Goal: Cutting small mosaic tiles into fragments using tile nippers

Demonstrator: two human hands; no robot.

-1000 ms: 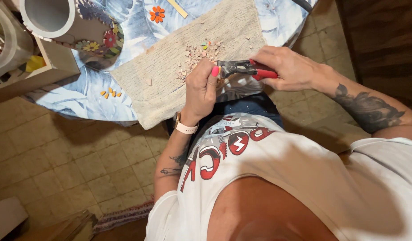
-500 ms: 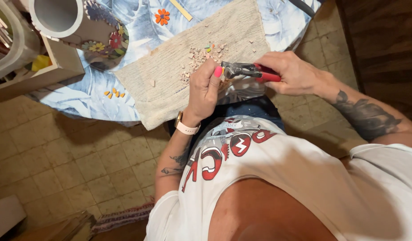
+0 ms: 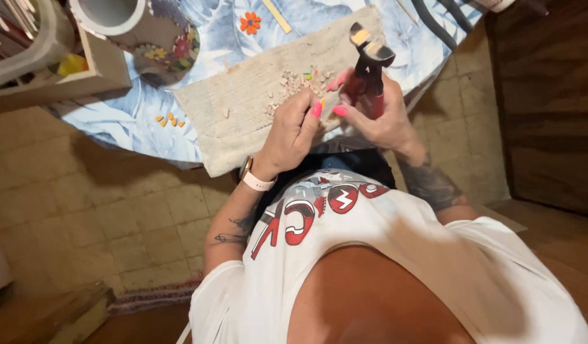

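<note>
Bottom half of the frame is mostly a white printed shirt (image 3: pixel 345 255), which blocks the near edge of the table. Just above it, the left hand (image 3: pixel 292 130) sits mid-frame with a pale watch (image 3: pixel 254 179) on the wrist, its fingers curled together; I can't tell what they pinch. Right beside it, the right hand (image 3: pixel 380 118) has its fingers clamped round the red handles of one pair of nippers (image 3: pixel 369 64), head pointing up toward the top of the frame. Both hands hover over a beige cloth (image 3: pixel 255 102) with a heap of tiny chips (image 3: pixel 297 83) on it. Further out on the blue floral tablecloth (image 3: pixel 134 124): four little orange bits (image 3: pixel 169 119) at left, one orange flower (image 3: pixel 250 23), one mosaic pot (image 3: pixel 138 28) upper left.
</note>
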